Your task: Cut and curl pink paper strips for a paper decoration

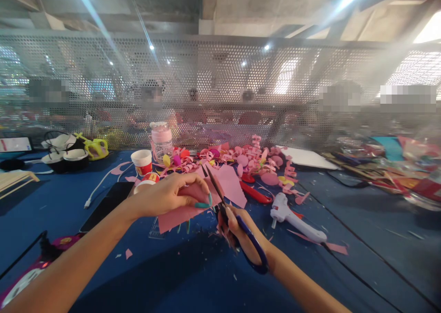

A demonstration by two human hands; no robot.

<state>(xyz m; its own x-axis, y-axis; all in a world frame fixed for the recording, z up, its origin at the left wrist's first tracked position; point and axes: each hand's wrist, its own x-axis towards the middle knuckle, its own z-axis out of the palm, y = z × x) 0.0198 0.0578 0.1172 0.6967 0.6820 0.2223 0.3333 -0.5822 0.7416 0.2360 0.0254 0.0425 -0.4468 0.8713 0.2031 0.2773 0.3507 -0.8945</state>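
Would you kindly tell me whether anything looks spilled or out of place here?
Yes: a stray pink scrap lies loose on the blue table, and the white glue gun lies across a pink strip, looking untidy.

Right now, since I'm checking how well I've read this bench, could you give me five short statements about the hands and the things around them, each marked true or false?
1. The right hand holds scissors. True.
2. The left hand is empty. False: it holds pink paper.
3. The glue gun is bright yellow. False: it is white, lying to the right of the right hand.
4. A pile of pink cut-outs lies beyond both hands. True.
5. The clear bottle stands upright. True.
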